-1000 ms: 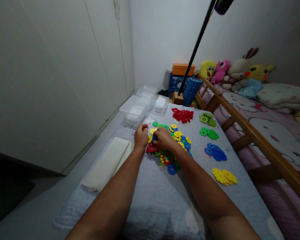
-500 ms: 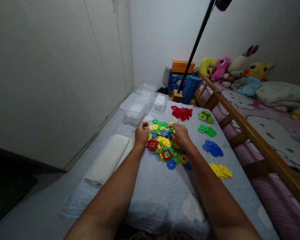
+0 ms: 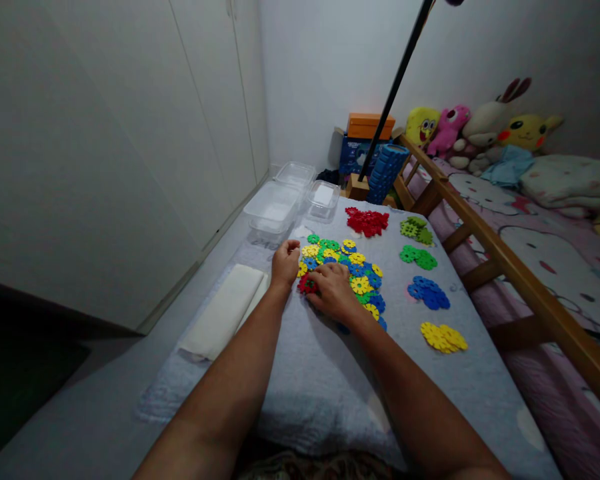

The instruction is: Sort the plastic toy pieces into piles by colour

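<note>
A mixed heap of red, yellow, green and blue plastic flower-shaped pieces (image 3: 353, 270) lies on a grey blanket (image 3: 330, 373). My left hand (image 3: 285, 263) rests in a loose fist at the heap's left edge, and what its fingers hold is hidden. My right hand (image 3: 334, 291) lies palm down over the near left part of the heap, fingers curled on a red piece (image 3: 307, 285). Sorted piles lie to the right: red (image 3: 366, 221), two green (image 3: 416, 229) (image 3: 419, 257), blue (image 3: 429, 293) and yellow (image 3: 443, 337).
Clear plastic containers (image 3: 275, 210) stand at the blanket's far left corner. A folded white cloth (image 3: 225, 310) lies left of my hands. A wooden bed rail (image 3: 500, 257) runs along the right, with stuffed toys (image 3: 480, 127) behind. A black pole (image 3: 395, 83) leans at the back, near boxes (image 3: 367, 127).
My right hand has come back from the heap's far right side to its near left part, onto a red piece. My left hand stays at the heap's left edge.
</note>
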`<state>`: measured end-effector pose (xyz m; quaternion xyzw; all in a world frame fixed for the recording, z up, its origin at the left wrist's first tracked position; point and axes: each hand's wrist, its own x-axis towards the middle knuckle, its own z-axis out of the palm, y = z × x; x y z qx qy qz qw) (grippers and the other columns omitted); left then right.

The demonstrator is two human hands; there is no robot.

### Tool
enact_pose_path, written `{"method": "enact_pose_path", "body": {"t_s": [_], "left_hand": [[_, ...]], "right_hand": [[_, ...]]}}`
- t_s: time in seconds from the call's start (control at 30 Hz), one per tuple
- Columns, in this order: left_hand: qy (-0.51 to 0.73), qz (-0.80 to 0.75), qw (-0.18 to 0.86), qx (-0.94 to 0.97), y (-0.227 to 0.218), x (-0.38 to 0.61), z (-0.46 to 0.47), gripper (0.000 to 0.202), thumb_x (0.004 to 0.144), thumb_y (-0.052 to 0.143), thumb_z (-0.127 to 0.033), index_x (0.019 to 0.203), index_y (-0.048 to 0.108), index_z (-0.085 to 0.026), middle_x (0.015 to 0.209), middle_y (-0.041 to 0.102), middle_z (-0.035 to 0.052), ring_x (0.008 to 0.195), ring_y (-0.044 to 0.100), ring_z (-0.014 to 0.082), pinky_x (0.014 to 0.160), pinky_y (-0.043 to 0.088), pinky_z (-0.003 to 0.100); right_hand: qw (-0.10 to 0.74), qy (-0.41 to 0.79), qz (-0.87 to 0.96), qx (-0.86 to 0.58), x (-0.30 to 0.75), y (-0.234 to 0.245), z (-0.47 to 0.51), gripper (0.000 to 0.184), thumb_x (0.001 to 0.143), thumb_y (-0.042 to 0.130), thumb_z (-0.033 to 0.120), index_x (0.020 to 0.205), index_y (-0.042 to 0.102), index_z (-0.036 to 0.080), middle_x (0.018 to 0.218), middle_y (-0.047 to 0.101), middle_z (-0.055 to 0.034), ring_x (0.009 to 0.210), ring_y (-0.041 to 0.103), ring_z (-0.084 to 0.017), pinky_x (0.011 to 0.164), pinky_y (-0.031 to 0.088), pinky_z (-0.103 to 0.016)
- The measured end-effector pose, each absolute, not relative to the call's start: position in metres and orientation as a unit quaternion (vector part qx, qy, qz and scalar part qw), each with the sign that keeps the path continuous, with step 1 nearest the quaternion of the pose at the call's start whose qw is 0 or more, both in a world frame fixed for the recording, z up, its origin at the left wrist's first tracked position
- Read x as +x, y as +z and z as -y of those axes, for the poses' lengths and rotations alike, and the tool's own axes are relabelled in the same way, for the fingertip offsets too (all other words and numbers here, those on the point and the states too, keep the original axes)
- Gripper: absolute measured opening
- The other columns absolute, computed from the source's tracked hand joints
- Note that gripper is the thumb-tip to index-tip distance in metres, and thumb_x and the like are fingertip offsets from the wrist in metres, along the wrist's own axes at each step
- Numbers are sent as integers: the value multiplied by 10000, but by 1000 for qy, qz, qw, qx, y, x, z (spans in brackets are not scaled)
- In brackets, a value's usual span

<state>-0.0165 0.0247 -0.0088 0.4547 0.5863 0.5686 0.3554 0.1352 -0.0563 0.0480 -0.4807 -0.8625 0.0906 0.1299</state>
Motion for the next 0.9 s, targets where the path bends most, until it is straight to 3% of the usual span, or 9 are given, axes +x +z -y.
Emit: {"method": "enact_pose_path", "body": {"t_s": [0.3, 0.43, 0.57, 0.73, 0.9], "left_hand": [[521, -599, 332, 509, -6, -11, -22, 275, 814, 508, -223, 1018, 683, -167, 957, 720, 51, 908, 670, 197, 891, 531, 342], [458, -587, 268, 611, -1, -7, -16, 292, 844, 491, -198, 1054, 691, -162, 1063, 732, 91, 1005, 666, 228, 985, 501, 386], [372, -596, 191, 686, 0, -3, -12, 326, 843, 516, -174, 1122, 684, -164, 1172, 716, 121, 1132, 630, 269, 1065, 447, 429], [318, -592, 157, 724, -4, -2, -11, 311, 836, 545, -155, 1118, 671, -195, 1205, 704, 99, 1184, 601, 275, 1077, 431, 440], [308, -574, 151, 743, -2, -2, -10, 275, 832, 562, -152, 1081, 671, -193, 1187, 693, 105, 1162, 601, 279, 1048, 450, 434]], "right_hand": [[333, 181, 780, -497, 178, 44, 26, 230, 968, 500, 295, 995, 714, 216, 1032, 716, -89, 1019, 610, -242, 973, 426, -394], [441, 187, 695, -536, 201, 42, 9, 261, 916, 542, 386, 917, 729, 204, 963, 684, -84, 967, 624, -243, 925, 465, -382], [514, 253, 570, -589, 225, 45, -13, 308, 824, 600, 447, 874, 731, 173, 828, 679, -43, 794, 617, -201, 788, 494, -338], [556, 325, 419, -640, 245, 41, -47, 204, 694, 677, 351, 788, 673, 169, 634, 605, 37, 574, 531, -120, 521, 406, -232], [566, 340, 318, -680, 252, 37, -82, 101, 692, 691, 196, 719, 594, 180, 569, 586, 54, 482, 506, -82, 415, 337, -170]]}}
